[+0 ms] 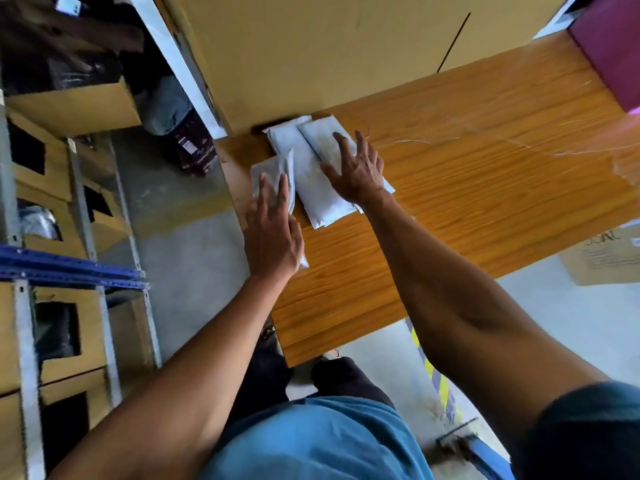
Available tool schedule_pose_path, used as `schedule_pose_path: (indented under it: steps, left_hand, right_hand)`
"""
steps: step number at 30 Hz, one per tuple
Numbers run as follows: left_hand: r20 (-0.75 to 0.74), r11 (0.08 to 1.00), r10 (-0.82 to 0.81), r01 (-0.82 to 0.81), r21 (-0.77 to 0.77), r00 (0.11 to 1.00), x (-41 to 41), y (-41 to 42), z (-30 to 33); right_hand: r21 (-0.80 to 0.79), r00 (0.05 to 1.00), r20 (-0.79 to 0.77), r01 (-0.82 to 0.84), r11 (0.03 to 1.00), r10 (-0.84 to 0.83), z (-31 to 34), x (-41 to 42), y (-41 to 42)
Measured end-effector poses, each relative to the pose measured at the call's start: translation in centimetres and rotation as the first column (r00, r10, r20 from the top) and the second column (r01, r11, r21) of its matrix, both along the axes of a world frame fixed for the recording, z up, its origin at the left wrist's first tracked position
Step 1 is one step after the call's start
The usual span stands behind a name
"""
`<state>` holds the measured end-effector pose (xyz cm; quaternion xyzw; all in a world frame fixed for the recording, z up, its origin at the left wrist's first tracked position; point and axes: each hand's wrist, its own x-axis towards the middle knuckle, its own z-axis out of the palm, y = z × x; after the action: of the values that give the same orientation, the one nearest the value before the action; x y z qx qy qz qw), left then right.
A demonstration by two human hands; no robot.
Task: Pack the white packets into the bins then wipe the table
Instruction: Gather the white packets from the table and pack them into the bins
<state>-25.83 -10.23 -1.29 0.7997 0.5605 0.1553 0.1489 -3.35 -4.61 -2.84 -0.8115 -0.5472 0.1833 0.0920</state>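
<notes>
Several white packets lie at the far left end of the wooden table. A small white packet sits at the table's left edge, and my left hand rests flat on it with straight fingers. Beside it lies an overlapping pile of longer white packets. My right hand lies spread on top of that pile, fingers straight. The bins are cardboard boxes with cut-out fronts on a metal rack at the left.
A large cardboard box stands against the table's far edge. A magenta box sits at the far right corner. Clear plastic film covers the right part of the table. Grey floor with a yellow-striped strip lies below.
</notes>
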Motion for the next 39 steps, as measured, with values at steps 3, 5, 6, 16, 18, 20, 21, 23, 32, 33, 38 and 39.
schedule_pose_path:
  steps: [3, 5, 6, 16, 18, 20, 21, 23, 32, 33, 38, 39]
  left_hand:
    - [0.001, 1.0, 0.014, -0.014, 0.0, 1.0, 0.3, 0.4, 0.0]
    - [0.005, 1.0, 0.015, -0.015, -0.012, 1.0, 0.7, 0.9, -0.1]
    - [0.011, 1.0, 0.013, -0.013, -0.014, 1.0, 1.0, 1.1, -0.2]
    - [0.13, 0.999, -0.023, 0.026, -0.023, 0.991, 2.9, 2.4, -1.1]
    - [0.153, 0.998, -0.054, 0.056, -0.009, 0.987, 3.5, 2.5, -0.8]
    - [0.183, 0.994, -0.103, 0.105, 0.0, 0.978, 4.1, 2.7, -0.6]
    - [0.199, 0.991, -0.13, 0.132, 0.003, 0.971, 4.5, 2.7, -0.4]
    - [0.217, 0.982, -0.189, 0.188, 0.024, 0.958, 5.4, 2.6, -0.2]
    - [0.125, 0.961, -0.275, 0.274, 0.025, 0.953, 10.1, -0.1, 0.5]
    - [0.109, 0.961, -0.277, 0.278, 0.012, 0.955, 10.8, -0.7, 0.3]
    - [0.044, 0.952, -0.301, 0.303, -0.04, 0.953, 15.1, -3.1, -0.4]
    - [0.03, 0.95, -0.305, 0.307, -0.052, 0.952, 16.3, -3.5, -0.4]
  right_hand:
    - [-0.04, 1.0, -0.002, -0.018, 0.999, 0.018, -1.0, 0.2, 0.1]
    - [-0.053, 1.0, 0.025, -0.017, 0.998, 0.019, -1.3, 0.3, 0.0]
    - [-0.054, 0.999, 0.034, -0.009, 0.999, 0.011, -1.4, 0.4, -0.1]
    - [-0.046, 0.991, 0.002, 0.135, 0.99, -0.135, -0.1, 1.6, -1.7]
    - [-0.034, 0.987, -0.007, 0.162, 0.986, -0.162, 0.2, 1.8, -2.4]
    - [-0.011, 0.984, -0.02, 0.174, 0.985, -0.175, 0.5, 1.9, -3.2]
    - [0.009, 0.985, -0.033, 0.171, 0.985, -0.171, 0.7, 2.1, -3.6]
    - [0.061, 0.985, -0.054, 0.167, 0.984, -0.164, 1.1, 2.5, -4.5]
    - [0.105, 0.984, 0.061, 0.159, 0.982, -0.166, 1.2, 6.4, -9.7]
    - [0.103, 0.984, 0.064, 0.161, 0.982, -0.168, 0.9, 7.1, -10.5]
    - [0.11, 0.983, 0.052, 0.171, 0.979, -0.177, 0.3, 11.7, -13.8]
    - [0.109, 0.982, 0.055, 0.172, 0.979, -0.179, 0.2, 12.9, -14.5]
